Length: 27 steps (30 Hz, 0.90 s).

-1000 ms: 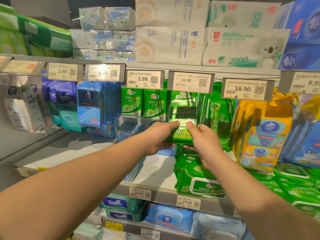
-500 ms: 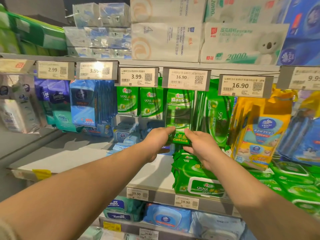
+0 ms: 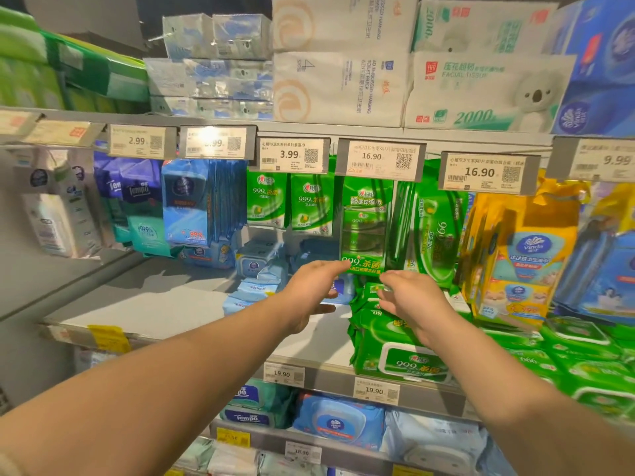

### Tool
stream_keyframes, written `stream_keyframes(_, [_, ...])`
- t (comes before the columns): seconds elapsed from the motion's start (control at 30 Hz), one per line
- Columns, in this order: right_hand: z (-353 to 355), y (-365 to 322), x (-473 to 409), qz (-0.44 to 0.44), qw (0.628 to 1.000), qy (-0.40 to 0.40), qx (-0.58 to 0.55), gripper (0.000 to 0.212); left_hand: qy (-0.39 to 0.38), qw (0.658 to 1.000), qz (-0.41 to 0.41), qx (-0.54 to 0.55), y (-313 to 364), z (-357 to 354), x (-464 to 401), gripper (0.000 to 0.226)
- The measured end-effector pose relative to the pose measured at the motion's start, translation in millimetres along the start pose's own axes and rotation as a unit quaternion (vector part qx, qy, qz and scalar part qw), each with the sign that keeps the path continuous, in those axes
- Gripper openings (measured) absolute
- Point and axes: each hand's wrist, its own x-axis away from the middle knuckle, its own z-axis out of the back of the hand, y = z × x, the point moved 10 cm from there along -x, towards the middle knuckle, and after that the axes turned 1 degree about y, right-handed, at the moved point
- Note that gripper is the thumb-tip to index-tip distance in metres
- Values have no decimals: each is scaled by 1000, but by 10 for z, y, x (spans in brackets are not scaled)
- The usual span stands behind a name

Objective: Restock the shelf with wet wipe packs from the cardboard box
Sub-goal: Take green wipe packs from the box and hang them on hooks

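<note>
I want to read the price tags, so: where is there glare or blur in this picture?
Head view: glare washes out the second price tag; the 3.99 tag reads clearly; left-edge tags and the 9.99 tag are blurred; shelf lines bow from wide-angle distortion.

The green wipe pack, which a second earlier had been gripped at its lower edge by both hands, was released and left hanging under the 16.90 price tag. The left hand was opened and drawn slightly back and down, only its fingertips being kept against the pack's lower left corner. The right hand was lowered clear of the pack, with its fingers spread loosely in front of the stacked green packs on the shelf. The pack itself was brought from a forward tilt to hang straight among the neighbouring packs.
</note>
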Motion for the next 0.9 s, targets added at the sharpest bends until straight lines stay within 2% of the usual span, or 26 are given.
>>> stream_keyframes(0.13, [38,1,82,18,1000,9,25,8,-6,1000,-14,-2,-14,55,162,36])
stream_keyframes(0.23, [36,-41,177,43,996,10,75,28,-7,1000,-20,-1,-42,126,304,34])
stream_keyframes(0.43, [-48,-196,589,102,979,6,176,24,-5,999,-34,-31,-128,352,615,41])
stream_keyframes(0.67, [-274,-354,1020,195,938,-7,287,35,-14,990,-78,-115,-203,609,1037,59])
stream_keyframes(0.9, [-555,-173,1428,203,901,-44,381,44,-40,960,-98,-258,-358,922,1458,85])
